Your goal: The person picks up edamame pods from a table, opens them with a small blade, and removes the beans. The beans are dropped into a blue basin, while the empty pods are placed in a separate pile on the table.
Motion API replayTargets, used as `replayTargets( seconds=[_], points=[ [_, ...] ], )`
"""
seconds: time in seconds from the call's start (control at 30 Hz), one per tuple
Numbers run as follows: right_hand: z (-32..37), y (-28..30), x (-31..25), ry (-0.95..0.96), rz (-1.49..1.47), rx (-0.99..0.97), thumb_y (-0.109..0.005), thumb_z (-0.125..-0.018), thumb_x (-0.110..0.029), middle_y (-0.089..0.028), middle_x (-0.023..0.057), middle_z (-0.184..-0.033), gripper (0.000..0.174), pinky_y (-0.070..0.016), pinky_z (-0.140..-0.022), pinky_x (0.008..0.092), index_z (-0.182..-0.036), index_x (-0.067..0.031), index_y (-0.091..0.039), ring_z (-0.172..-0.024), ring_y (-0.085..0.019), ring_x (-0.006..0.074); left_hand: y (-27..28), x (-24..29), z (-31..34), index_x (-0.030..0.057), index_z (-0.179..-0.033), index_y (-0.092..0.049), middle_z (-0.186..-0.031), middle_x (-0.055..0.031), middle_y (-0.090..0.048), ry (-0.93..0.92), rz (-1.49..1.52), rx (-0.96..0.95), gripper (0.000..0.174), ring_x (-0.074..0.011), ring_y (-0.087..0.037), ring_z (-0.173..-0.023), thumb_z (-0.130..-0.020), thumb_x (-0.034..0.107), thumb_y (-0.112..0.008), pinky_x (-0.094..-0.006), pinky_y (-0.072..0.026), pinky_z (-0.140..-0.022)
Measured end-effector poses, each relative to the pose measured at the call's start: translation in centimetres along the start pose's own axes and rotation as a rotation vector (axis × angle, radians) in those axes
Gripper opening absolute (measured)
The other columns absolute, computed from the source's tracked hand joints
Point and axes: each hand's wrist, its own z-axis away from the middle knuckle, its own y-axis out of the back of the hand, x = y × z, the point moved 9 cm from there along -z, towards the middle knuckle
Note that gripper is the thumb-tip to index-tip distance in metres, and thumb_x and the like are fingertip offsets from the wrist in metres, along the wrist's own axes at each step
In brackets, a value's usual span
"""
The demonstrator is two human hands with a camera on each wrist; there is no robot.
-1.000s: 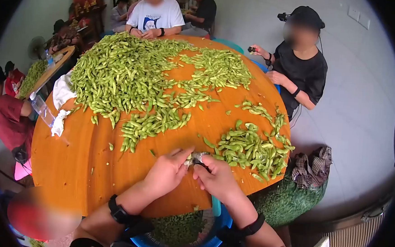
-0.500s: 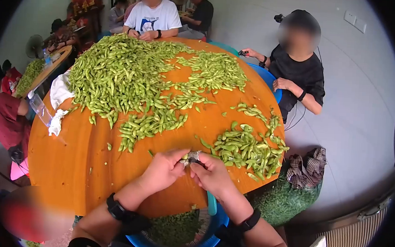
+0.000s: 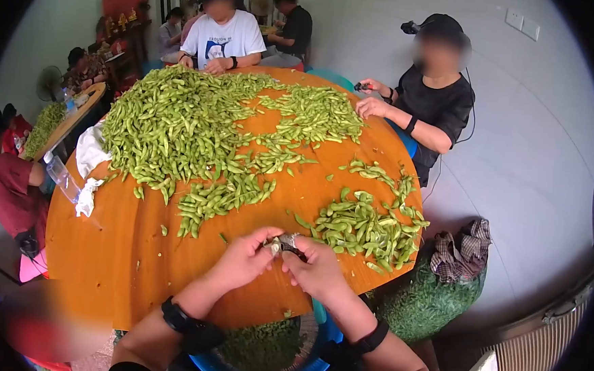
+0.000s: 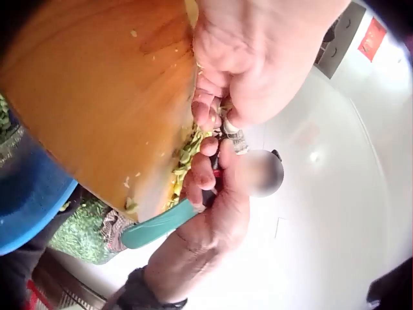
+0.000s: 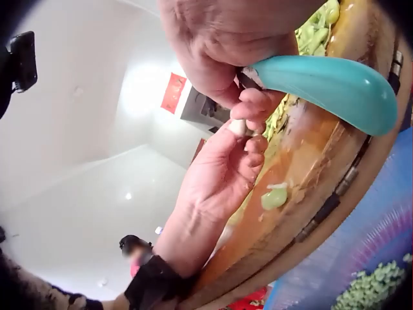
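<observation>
- Blue plastic basin: sits below the near table edge, between the forearms; it holds shelled green beans.
- Right hand: fingers curl round a tool with a smooth teal handle, which projects past the palm at the table edge. A greyish-white wrapping shows at its fingertips.
- Left hand: thumb and fingertips are clamped on a small pale object, too small to identify, which lies close against the right hand's fingertips; the other fingers are curled.
- Round orange-brown wooden table: extends beneath and beyond both hands, with small scraps on its surface.
- Smaller heap of green bean pods: lies on the table just beyond the right hand, towards the right edge.
- Bulging green mesh sack: stands beside the table at right, a checked cloth on top.
- Large mound of green pods: covers the far left part of the table; a clear plastic bottle and a white cloth lie at its left.
- Person in a black shirt: at the right side of the table.
- Person in a white printed T-shirt: at the far side, behind the mound.
</observation>
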Motion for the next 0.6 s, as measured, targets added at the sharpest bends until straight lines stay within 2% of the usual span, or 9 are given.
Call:
replayTargets(
  seconds=[0.03, 0.1, 0.13, 0.27, 0.33, 0.4, 0.43, 0.5, 0.6],
  points=[
    [-0.1, -0.1, 0.2, 0.006, -0.001, -0.005, -0.056, -0.088, -0.003, -0.056, 0.0026, -0.066, 0.011, -0.0430, -0.049, 0.0253, -0.097, -0.0004, -0.062, -0.053, -0.053, 0.0092, -0.1, 0.1, 0.0, 0.0031, -0.116, -0.056, -0.088, -0.0024, -0.063, -0.003, -0.004, 0.006, 0.024, -0.0086, -0.058, -0.070, -0.093, 0.002, -0.050, -0.0240, -0.0486, -0.060],
    [0.2, 0.1, -0.2, 0.134, 0.138, 0.052, -0.056, -0.086, -0.002, -0.059, 0.0073, -0.068, 0.016, -0.0462, -0.057, 0.0287, -0.100, -0.0017, -0.062, -0.061, -0.058, 0.0142, -0.2, 3.5, 0.9, 0.0019, -0.112, -0.054, -0.084, -0.0037, -0.062, -0.367, -0.403, 0.152, 0.023, -0.0092, -0.057, -0.069, -0.090, 0.000, -0.049, -0.0245, -0.0484, -0.061],
    [0.2, -0.1, 0.0, 0.138, 0.136, 0.049, -0.056, -0.086, -0.002, -0.059, 0.0073, -0.068, 0.016, -0.0462, -0.057, 0.0287, -0.100, -0.0017, -0.062, -0.061, -0.058, 0.0142, -0.3, 3.4, 1.0, 0.0002, -0.111, -0.053, -0.080, -0.0066, -0.061, -0.326, -0.419, 0.177, 0.025, -0.0106, -0.058, -0.069, -0.087, -0.001, -0.048, -0.0246, -0.0493, -0.063],
    [0.4, -0.2, -0.1, 0.210, 0.231, 0.087, -0.056, -0.084, 0.000, -0.063, 0.0134, -0.075, 0.018, -0.0477, -0.064, 0.0306, -0.101, -0.0027, -0.062, -0.067, -0.061, 0.0178, -0.4, 1.9, 0.6, 0.0015, -0.113, -0.052, -0.084, -0.0050, -0.061, -0.287, -0.413, 0.209, 0.025, -0.0098, -0.058, -0.073, -0.090, 0.000, -0.045, -0.0246, -0.0495, -0.064],
    [0.4, -0.1, 0.0, 0.243, 0.240, 0.090, -0.057, -0.084, 0.000, -0.064, 0.0149, -0.077, 0.016, -0.0479, -0.063, 0.0306, -0.100, -0.0023, -0.061, -0.067, -0.061, 0.0181, -0.6, 0.7, 0.4, 0.0037, -0.117, -0.051, -0.091, -0.0028, -0.060, -0.173, -0.048, 0.146, 0.026, -0.0085, -0.058, -0.079, -0.093, 0.001, -0.043, -0.0240, -0.0488, -0.065],
    [0.5, 0.4, -0.5, 0.317, 0.187, 0.148, -0.056, -0.085, 0.000, -0.063, 0.0162, -0.076, 0.014, -0.0478, -0.063, 0.0311, -0.097, -0.0013, -0.061, -0.066, -0.061, 0.0195, -1.1, 0.5, 0.2, 0.0049, -0.119, -0.050, -0.093, -0.0016, -0.059, -0.105, 0.020, 0.076, 0.026, -0.0076, -0.057, -0.081, -0.094, 0.001, -0.041, -0.0235, -0.0484, -0.065],
    [0.7, 0.6, -0.9, 0.329, 0.184, 0.143, -0.056, -0.085, 0.000, -0.063, 0.0162, -0.076, 0.014, -0.0478, -0.063, 0.0311, -0.097, -0.0013, -0.061, -0.066, -0.061, 0.0195, -1.7, 0.1, 0.1, 0.0060, -0.120, -0.050, -0.095, -0.0004, -0.059, -0.032, 0.096, 0.000, 0.027, -0.0068, -0.056, -0.083, -0.095, 0.002, -0.040, -0.0230, -0.0480, -0.065],
    [1.1, 0.9, -0.3, 0.169, 0.197, 0.132, -0.056, -0.085, 0.000, -0.063, 0.0160, -0.075, 0.011, -0.0477, -0.061, 0.0307, -0.095, -0.0005, -0.060, -0.065, -0.061, 0.0196, -1.8, 1.0, 0.1, 0.0067, -0.122, -0.050, -0.094, 0.0000, -0.059, -0.123, -0.028, 0.030, 0.029, -0.0062, -0.057, -0.080, -0.095, 0.002, -0.041, -0.0219, -0.0475, -0.063],
    [1.7, 0.7, 0.1, 0.224, 0.230, 0.159, -0.057, -0.085, 0.000, -0.062, 0.0118, -0.072, 0.012, -0.0471, -0.060, 0.0293, -0.096, -0.0010, -0.060, -0.064, -0.058, 0.0161, -1.8, 0.4, 0.3, 0.0068, -0.118, -0.055, -0.090, 0.0002, -0.059, -0.024, 0.000, 0.057, 0.027, -0.0057, -0.057, -0.074, -0.095, 0.002, -0.042, -0.0219, -0.0474, -0.061]
  ],
)
